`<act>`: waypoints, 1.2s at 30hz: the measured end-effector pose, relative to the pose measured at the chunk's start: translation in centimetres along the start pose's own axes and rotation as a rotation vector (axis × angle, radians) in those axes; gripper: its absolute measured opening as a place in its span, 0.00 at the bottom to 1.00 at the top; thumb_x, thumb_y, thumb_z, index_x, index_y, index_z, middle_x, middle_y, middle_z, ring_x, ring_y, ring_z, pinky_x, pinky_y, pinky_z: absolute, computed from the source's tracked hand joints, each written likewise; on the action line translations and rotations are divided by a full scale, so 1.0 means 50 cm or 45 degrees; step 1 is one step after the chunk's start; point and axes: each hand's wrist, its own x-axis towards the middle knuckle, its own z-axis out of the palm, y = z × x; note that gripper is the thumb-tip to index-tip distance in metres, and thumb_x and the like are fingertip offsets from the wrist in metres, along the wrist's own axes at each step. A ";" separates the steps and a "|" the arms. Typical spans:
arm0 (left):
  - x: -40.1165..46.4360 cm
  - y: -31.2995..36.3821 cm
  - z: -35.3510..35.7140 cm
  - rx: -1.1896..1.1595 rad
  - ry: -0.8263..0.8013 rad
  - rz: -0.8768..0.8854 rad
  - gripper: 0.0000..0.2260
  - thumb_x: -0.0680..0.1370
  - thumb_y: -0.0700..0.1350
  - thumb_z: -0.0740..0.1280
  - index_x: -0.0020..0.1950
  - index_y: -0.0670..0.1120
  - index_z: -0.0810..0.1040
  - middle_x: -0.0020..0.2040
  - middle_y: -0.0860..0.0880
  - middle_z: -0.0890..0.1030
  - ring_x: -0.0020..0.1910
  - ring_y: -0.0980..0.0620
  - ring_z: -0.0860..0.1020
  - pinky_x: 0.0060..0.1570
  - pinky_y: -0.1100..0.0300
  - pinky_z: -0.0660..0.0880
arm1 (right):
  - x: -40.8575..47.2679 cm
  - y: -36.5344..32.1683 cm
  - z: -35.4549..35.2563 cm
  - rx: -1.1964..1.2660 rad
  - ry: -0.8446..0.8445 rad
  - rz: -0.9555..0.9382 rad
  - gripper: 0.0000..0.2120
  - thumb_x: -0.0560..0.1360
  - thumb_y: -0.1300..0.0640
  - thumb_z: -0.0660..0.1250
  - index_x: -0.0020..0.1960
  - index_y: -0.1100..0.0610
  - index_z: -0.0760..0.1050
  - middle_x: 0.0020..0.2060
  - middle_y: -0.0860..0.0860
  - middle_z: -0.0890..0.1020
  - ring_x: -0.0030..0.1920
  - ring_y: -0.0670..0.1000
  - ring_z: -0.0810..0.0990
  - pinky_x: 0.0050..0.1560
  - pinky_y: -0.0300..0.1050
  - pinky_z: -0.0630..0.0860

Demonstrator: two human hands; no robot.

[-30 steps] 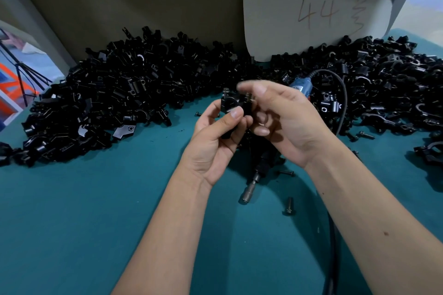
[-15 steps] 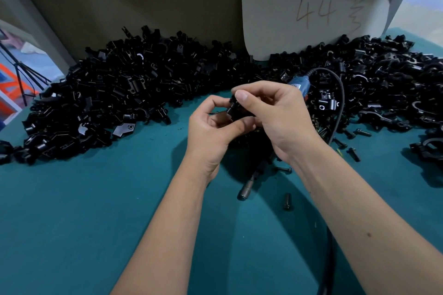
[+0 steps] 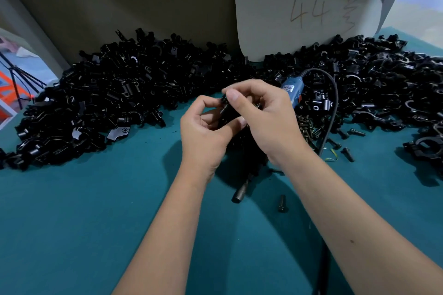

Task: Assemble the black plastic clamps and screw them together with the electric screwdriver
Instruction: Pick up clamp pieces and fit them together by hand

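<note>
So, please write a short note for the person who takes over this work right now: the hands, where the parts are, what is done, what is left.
Left hand: grips the clamp from below.
Right hand: pinches the same clamp from above, with a screw at the thumb; how far the screw is in, I cannot tell.
Screwdriver: lies on the mat under the hands, blue body toward the right pile, tip toward you; nobody holds it.
Loose screws: right of the hands; one screw lies near the tip.
Clamp parts: piles at left and right.
Done: the parts are in the hands.
Left: pick up the screwdriver and drive the screw.
</note>
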 end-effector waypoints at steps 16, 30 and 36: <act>-0.002 -0.004 0.005 0.014 -0.051 -0.029 0.15 0.68 0.38 0.81 0.46 0.48 0.77 0.38 0.45 0.86 0.35 0.47 0.84 0.36 0.56 0.80 | 0.003 0.005 -0.004 0.031 0.118 0.103 0.15 0.73 0.55 0.80 0.37 0.61 0.78 0.33 0.51 0.79 0.34 0.46 0.76 0.35 0.40 0.75; -0.002 -0.004 0.005 0.009 -0.071 -0.033 0.15 0.70 0.35 0.80 0.49 0.42 0.76 0.38 0.42 0.86 0.35 0.45 0.84 0.35 0.54 0.81 | 0.002 0.009 0.000 0.015 0.132 0.081 0.19 0.71 0.50 0.82 0.34 0.57 0.75 0.30 0.50 0.76 0.32 0.47 0.74 0.33 0.42 0.73; 0.001 0.005 0.004 -0.413 -0.028 -0.192 0.16 0.71 0.29 0.75 0.52 0.42 0.76 0.42 0.43 0.87 0.41 0.46 0.86 0.46 0.57 0.83 | 0.013 0.010 -0.026 0.109 0.030 0.175 0.07 0.82 0.58 0.69 0.50 0.57 0.86 0.44 0.55 0.83 0.42 0.53 0.79 0.49 0.51 0.81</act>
